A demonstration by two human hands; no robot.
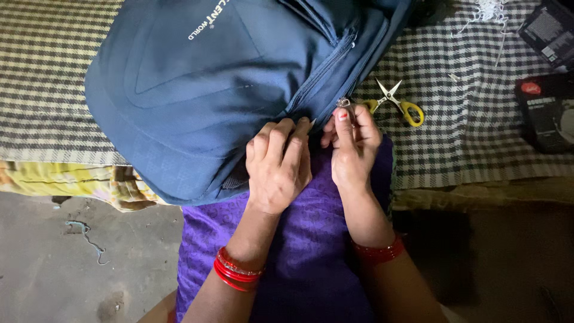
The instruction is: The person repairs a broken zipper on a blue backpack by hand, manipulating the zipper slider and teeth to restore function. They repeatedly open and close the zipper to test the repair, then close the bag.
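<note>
Two hands [311, 152] on one blue backpack [197, 84]; one yellow-handled scissors [399, 103]

The blue backpack [197, 90] is cut off at the top edge; beside it, the dark packages [547, 107] are cropped rightward.

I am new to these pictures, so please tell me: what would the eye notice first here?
First comes the big dark blue backpack at upper left, on the checked cloth. At centre, the left hand and right hand pinch its edge near the zipper pull. Small yellow-handled scissors lie just right of them.
</note>
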